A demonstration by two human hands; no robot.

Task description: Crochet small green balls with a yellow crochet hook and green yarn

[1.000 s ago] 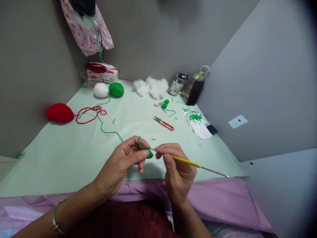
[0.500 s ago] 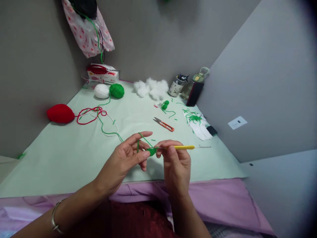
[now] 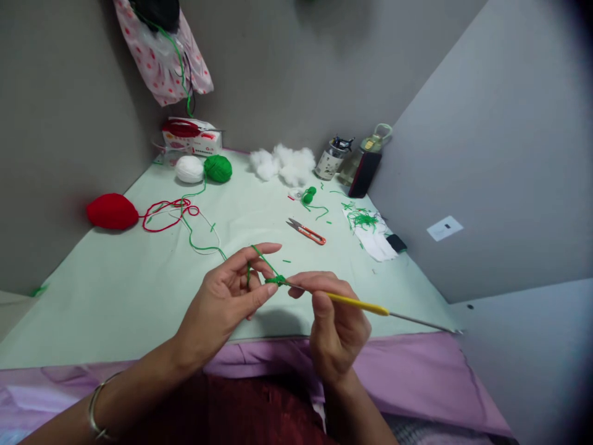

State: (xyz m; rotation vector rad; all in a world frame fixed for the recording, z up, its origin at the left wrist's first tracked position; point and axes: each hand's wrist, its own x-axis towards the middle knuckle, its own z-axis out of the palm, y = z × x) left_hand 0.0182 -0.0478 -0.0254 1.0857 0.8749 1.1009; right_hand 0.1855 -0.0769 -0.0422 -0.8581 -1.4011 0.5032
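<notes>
My left hand (image 3: 236,287) pinches a small green crochet piece (image 3: 277,280) between thumb and fingers. Green yarn (image 3: 263,256) runs over its raised index finger and down to the piece. In my right hand (image 3: 336,315) is a crochet hook with a yellow handle (image 3: 359,303), gripped between thumb and fingers. The hook's front tip meets the green piece, while its metal rear end (image 3: 426,323) points right and toward me. A pair of orange-handled thread snips (image 3: 306,232) lies just beyond my hands.
A red yarn ball (image 3: 112,211), a white yarn ball (image 3: 189,169) and a green yarn ball (image 3: 218,168) sit at the left. White stuffing (image 3: 283,165), a pen holder (image 3: 331,159), a bottle (image 3: 370,145) and a phone (image 3: 365,175) stand at the back. Green scraps lie on a tissue (image 3: 377,243).
My right hand has turned, swinging the hook's rear end downward and toward me. The green piece has tilted and moved slightly left, and my left hand has shifted slightly left.
</notes>
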